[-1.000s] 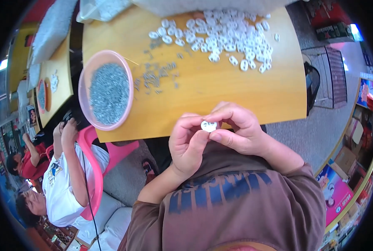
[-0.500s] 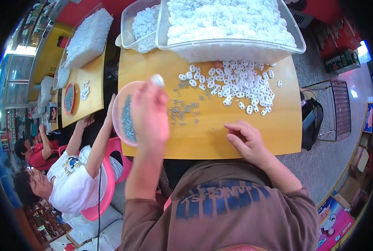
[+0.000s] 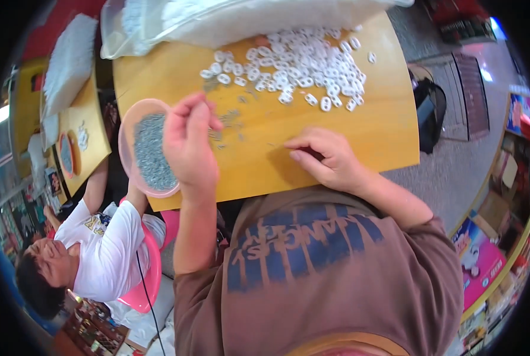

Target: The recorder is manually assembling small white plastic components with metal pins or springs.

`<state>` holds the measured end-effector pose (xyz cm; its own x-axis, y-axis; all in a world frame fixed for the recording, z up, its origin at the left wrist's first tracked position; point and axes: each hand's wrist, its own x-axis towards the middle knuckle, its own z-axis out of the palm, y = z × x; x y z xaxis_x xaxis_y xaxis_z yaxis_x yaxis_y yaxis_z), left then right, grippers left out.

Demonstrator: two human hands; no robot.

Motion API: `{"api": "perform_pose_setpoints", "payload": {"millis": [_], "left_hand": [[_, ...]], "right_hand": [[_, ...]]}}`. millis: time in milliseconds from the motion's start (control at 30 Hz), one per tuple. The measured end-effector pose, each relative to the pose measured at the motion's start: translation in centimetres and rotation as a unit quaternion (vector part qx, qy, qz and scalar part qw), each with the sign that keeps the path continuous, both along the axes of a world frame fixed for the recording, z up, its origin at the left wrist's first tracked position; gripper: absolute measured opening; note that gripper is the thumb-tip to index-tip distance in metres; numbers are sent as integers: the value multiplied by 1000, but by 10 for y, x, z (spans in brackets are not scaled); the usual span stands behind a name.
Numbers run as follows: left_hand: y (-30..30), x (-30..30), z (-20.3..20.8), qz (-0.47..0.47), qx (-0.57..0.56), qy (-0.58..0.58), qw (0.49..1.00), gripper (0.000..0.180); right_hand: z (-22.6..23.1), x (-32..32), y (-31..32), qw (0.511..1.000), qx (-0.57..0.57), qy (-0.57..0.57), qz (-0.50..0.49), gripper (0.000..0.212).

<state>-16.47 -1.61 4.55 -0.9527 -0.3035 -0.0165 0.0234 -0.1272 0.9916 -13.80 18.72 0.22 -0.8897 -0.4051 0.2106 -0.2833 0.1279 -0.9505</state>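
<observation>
My left hand (image 3: 193,142) is raised over the table beside the pink bowl (image 3: 124,142) of small grey screws (image 3: 153,151). Its fingers are curled and pinched together; anything between them is too small to make out. Over the table's near part, my right hand (image 3: 327,159) has its fingers bent, thumb and forefinger close together, their contents hidden. A tiny grey piece lies just left of those fingertips. Loose screws (image 3: 232,121) are scattered right of my left hand. Farther off spreads a heap of white oval plastic pieces with two holes (image 3: 303,65).
A big clear bin (image 3: 265,26) of white pieces stands at the table's far edge, with a smaller tub (image 3: 113,41) at its left. A co-worker in a white shirt (image 3: 107,255) sits left at another table (image 3: 92,139). A black bag (image 3: 430,113) hangs off the right side.
The white piece seen at my left fingertips is out of sight now. That hand's fingers have turned inward. My right thumb and forefinger have drawn closer together. The whole view has shifted.
</observation>
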Motion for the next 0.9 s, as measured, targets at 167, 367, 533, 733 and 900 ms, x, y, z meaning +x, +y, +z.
{"api": "perform_pose_setpoints", "payload": {"millis": [167, 367, 533, 733, 900], "left_hand": [[34, 25, -25, -107, -85, -111, 984, 14], [65, -1, -30, -178, -388, 67, 902, 10], [78, -16, -41, -184, -446, 116, 868, 13], [86, -16, -39, -209, -520, 158, 813, 16], [86, -24, -35, -253, -558, 171, 771, 15]], "right_hand": [[1, 1, 6, 997, -41, -37, 57, 6], [2, 7, 9, 996, -54, 3, 65, 5], [0, 7, 8, 996, -66, 31, 61, 6], [-11, 11, 4, 989, -73, 112, 70, 9], [-12, 13, 7, 988, -46, 94, 110, 8]]}}
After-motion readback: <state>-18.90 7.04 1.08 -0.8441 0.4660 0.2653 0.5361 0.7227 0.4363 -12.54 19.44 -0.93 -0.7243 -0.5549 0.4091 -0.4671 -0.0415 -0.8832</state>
